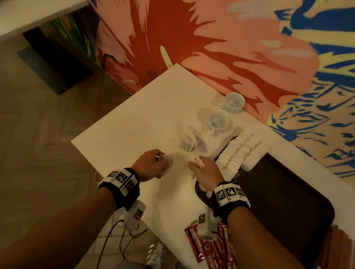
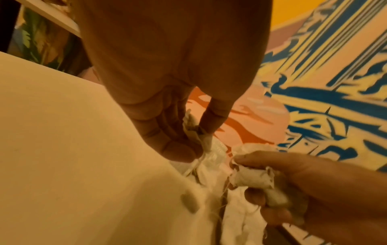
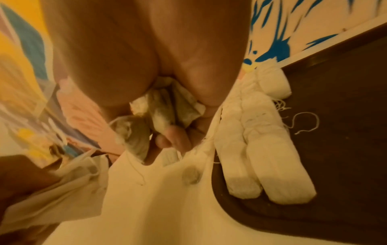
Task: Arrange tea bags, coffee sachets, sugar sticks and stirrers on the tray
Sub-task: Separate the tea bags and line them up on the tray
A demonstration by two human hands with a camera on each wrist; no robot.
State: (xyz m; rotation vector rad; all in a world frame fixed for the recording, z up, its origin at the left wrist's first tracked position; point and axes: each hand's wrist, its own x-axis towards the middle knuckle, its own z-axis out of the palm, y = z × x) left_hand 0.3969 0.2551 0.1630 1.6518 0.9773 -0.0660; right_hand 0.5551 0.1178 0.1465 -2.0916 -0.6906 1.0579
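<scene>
Both hands work over the white table, just left of the dark brown tray (image 1: 286, 198). My left hand (image 1: 153, 167) pinches the strings and tops of a bunch of tea bags (image 2: 199, 137) between thumb and fingers. My right hand (image 1: 201, 169) grips several tea bags (image 3: 165, 114) in its curled fingers; these tea bags (image 2: 251, 177) also show in the left wrist view. Tangled strings run between the two hands. Rows of white tea bags (image 1: 240, 154) lie along the tray's far left edge (image 3: 247, 149). Red coffee sachets (image 1: 214, 256) lie at the table's near edge.
Two white cups (image 1: 218, 121) (image 1: 233, 102) stand at the back of the table near the painted wall. A loose pile of tea bags (image 1: 191, 141) lies beyond my hands. Brown sticks (image 1: 339, 256) lie right of the tray. The table's left edge drops to a wooden floor.
</scene>
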